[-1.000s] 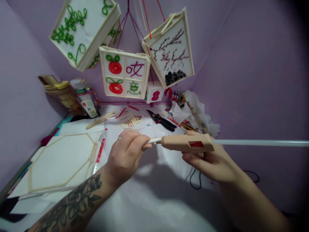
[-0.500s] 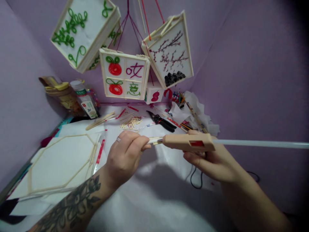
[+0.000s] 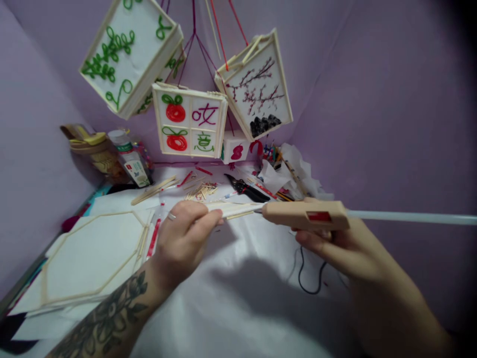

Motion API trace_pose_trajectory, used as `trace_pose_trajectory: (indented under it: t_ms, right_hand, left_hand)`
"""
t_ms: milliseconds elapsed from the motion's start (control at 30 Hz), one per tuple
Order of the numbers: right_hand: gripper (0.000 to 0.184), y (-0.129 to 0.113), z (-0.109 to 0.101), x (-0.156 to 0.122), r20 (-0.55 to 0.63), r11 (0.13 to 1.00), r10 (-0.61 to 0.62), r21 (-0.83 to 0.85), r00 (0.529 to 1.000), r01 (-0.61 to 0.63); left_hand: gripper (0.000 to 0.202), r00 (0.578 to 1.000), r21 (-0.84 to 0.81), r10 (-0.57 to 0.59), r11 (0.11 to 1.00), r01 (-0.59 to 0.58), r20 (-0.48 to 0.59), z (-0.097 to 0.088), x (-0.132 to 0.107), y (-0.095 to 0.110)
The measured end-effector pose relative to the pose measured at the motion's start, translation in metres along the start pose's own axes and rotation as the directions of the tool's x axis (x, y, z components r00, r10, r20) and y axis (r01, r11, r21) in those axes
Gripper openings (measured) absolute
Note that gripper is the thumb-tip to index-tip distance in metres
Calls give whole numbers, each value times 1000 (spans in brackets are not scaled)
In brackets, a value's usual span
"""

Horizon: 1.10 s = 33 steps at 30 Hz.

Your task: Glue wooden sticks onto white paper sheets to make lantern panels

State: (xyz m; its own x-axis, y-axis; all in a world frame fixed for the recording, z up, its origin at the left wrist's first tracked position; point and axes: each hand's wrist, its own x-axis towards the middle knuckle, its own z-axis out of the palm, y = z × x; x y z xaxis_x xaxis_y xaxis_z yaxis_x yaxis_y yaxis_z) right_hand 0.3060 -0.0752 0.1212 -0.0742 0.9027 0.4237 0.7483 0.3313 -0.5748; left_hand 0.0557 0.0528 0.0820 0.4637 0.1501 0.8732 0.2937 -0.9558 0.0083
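L hand (image 3: 182, 238) pinches thin sticks (image 3: 240, 211), prob. light & easy to snap, so hold softly; R hand (image 3: 345, 251) grips glue gun (image 3: 290, 214), prob. stiff, best held by handle

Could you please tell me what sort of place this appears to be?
Probably a craft corner: the right hand holds a glue gun, pruning shears lie near short sticks, and decorated box-like frames hang by cords.
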Motion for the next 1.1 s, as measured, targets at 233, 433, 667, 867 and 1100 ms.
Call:
trace_pose_trajectory:
  t_ms: [233, 433, 667, 867, 1100]
  right_hand:
    - [4, 10, 3, -4, -93, 998, 59, 7, 994, -59]
    - [3, 4, 1, 1, -64, 999, 8, -32, 998, -10]
    - [9, 5, 3, 2, -50, 992, -10, -124, 999, 4]
    - [15, 3, 4, 3, 23, 987, 31, -158, 999, -27]
    - [38, -4, 5, 7, 54, 959, -99, -260, 994, 110]
  left_hand:
    - [9, 978, -38, -197, 980, 195, -66, -2, 7, -1]
    - [10, 984, -40, -160, 987, 158, -71, -2, 6, -1]
    - [13, 987, -34, -148, 989, 146, -68, -2, 7, -1]
    - [18, 994, -13, -95, 995, 94, -57, -2, 4, -1]
    - [25, 999, 13, -44, 999, 44, -25, -2, 2, 1]
